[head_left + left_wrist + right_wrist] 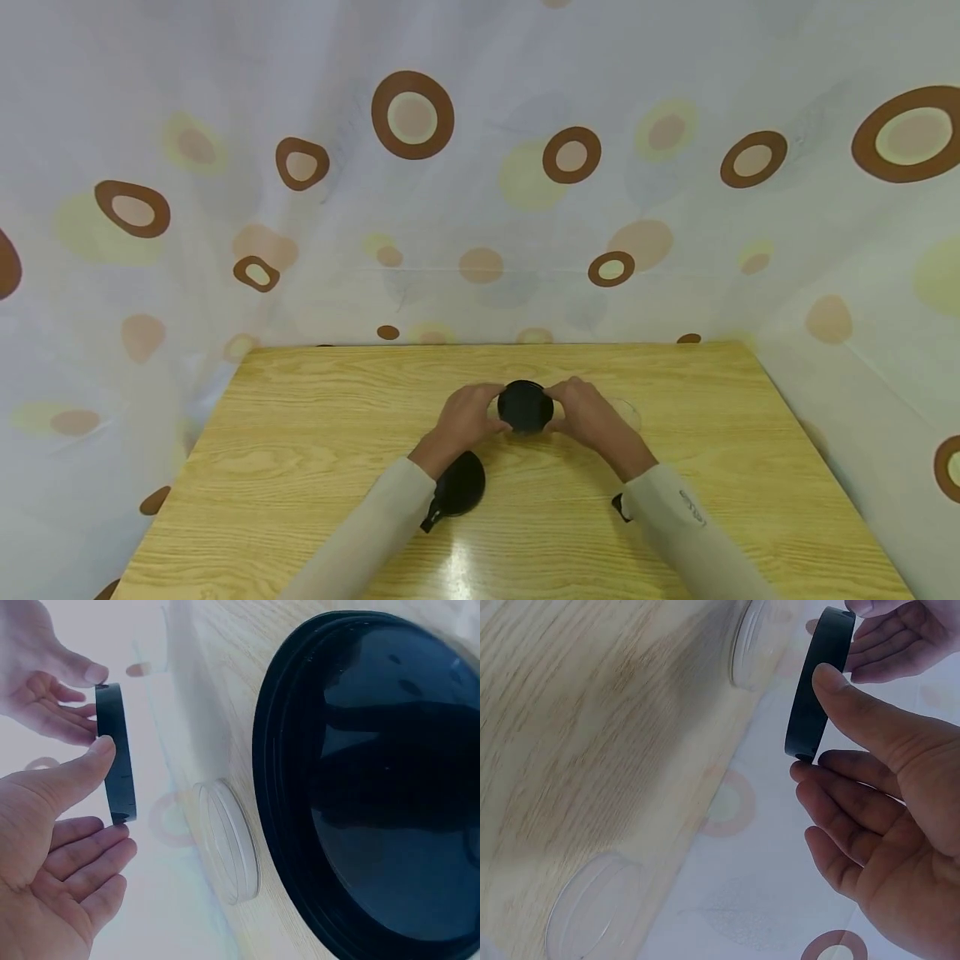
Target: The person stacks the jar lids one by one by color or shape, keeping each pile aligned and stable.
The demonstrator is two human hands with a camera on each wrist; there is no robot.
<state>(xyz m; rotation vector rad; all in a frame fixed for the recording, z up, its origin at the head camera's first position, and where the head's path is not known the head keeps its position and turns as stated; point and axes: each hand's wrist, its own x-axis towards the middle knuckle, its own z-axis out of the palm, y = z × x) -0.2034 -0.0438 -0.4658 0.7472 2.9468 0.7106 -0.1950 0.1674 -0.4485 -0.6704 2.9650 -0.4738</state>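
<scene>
While left grip [463,420] and right grip [597,422] pinch black disc [526,407], wood-grain table [735,467] meets spotted backdrop [480,221].

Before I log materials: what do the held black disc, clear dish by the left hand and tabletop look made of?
Black disc: probably plastic, low sheen; uniform dark rim without strong highlights. Coated metal possible.
Clear dish: glossy plastic or glass, cannot tell which; it is see-through.
Tabletop: wood or wood-look laminate, slight gloss; streaky grain, bright reflection.
</scene>
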